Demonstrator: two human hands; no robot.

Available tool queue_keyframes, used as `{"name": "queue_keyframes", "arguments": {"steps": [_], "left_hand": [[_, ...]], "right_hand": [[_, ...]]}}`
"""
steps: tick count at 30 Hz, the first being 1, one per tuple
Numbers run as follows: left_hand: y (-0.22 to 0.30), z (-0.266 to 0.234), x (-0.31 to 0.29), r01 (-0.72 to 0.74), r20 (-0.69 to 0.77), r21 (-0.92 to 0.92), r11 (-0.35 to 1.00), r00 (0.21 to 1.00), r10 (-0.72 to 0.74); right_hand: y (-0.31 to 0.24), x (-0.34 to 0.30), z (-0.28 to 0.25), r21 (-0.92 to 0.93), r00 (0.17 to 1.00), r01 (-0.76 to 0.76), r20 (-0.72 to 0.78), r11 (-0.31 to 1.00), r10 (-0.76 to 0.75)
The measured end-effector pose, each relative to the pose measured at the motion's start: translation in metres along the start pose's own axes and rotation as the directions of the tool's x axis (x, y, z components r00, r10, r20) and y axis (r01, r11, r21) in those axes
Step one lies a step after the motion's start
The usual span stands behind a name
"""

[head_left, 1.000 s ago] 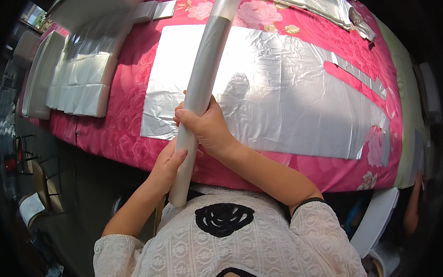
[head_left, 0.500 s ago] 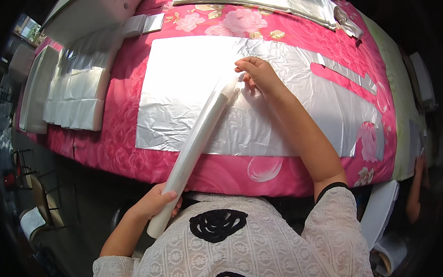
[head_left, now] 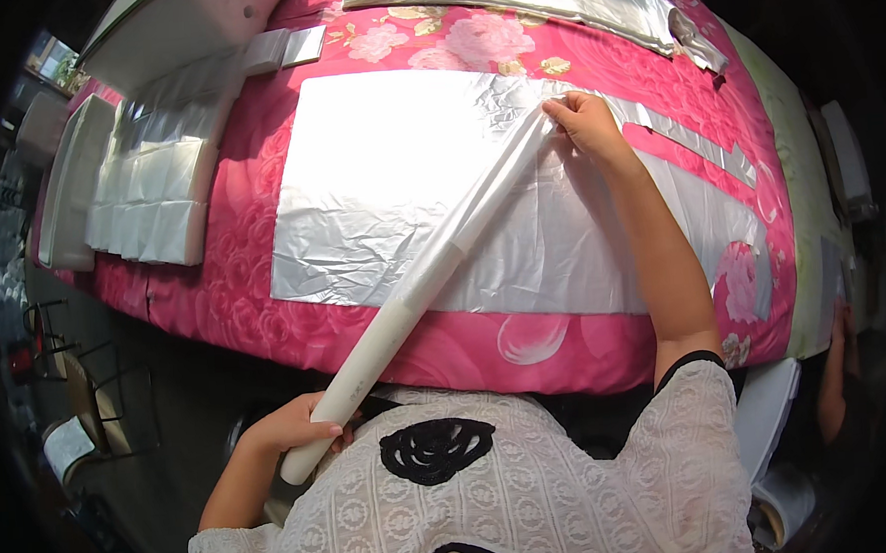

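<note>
Slanting across the table is a long white tube [head_left: 371, 345], its near end by my body. My left hand [head_left: 298, 422] is closed around this near end. A thin whitish plastic sleeve [head_left: 494, 194] covers the tube's far part and narrows past it to a gathered tip. That tip is pinched in the fingers of my right hand [head_left: 583, 119]. Beneath them lies a flat, crinkled white plastic carrier bag [head_left: 358, 181], its cut-out handle end [head_left: 710, 212] toward the right. Whether it is one bag or a stack, I cannot tell.
A pink flowered cloth [head_left: 233, 287] covers the table. Folded white packets [head_left: 148, 187] lie in rows at left, beside a white box [head_left: 175, 35]. More folded silvery plastic [head_left: 529, 2] lies along the far side. A chair [head_left: 89, 405] stands at lower left; another person's arm [head_left: 832, 386] shows at far right.
My right hand has moved away and to the right, drawing the plastic sleeve farther along and past the tube. My left hand and the tube's near end have shifted slightly left.
</note>
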State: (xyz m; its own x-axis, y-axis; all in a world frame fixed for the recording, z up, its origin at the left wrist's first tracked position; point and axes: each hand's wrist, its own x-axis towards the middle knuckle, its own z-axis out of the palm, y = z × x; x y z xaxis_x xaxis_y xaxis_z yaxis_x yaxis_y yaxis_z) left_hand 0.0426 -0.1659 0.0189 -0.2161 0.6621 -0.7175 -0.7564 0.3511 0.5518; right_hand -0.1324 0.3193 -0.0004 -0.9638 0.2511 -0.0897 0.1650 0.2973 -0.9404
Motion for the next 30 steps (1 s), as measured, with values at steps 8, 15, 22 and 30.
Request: {"name": "queue_keyframes", "arguments": {"steps": [8, 15, 22, 30], "left_hand": [[0.049, -0.015, -0.011, -0.020, -0.027, 0.531, 0.847, 0.999, 0.040], [0.149, 0.033, 0.074, -0.055, 0.127, 0.989, -0.134, 0.777, 0.616], [0.128, 0.038, 0.125, -0.461, 0.655, 0.756, -0.465, 0.539, 0.530], [0.097, 0.051, 0.131, -0.404, 0.563, 0.825, -0.395, 0.652, 0.508]], "right_hand": [[0.028, 0.011, -0.073, -0.067, 0.990, 0.020, -0.140, 0.998, -0.029], [-0.015, 0.004, 0.012, 0.017, 0.991, -0.031, 0.127, 0.999, 0.029], [-0.020, 0.013, 0.028, -0.154, 0.976, 0.035, 0.216, 0.987, -0.001], [-0.020, 0.013, 0.028, -0.257, 0.991, 0.076, -0.083, 0.963, -0.101]]}}
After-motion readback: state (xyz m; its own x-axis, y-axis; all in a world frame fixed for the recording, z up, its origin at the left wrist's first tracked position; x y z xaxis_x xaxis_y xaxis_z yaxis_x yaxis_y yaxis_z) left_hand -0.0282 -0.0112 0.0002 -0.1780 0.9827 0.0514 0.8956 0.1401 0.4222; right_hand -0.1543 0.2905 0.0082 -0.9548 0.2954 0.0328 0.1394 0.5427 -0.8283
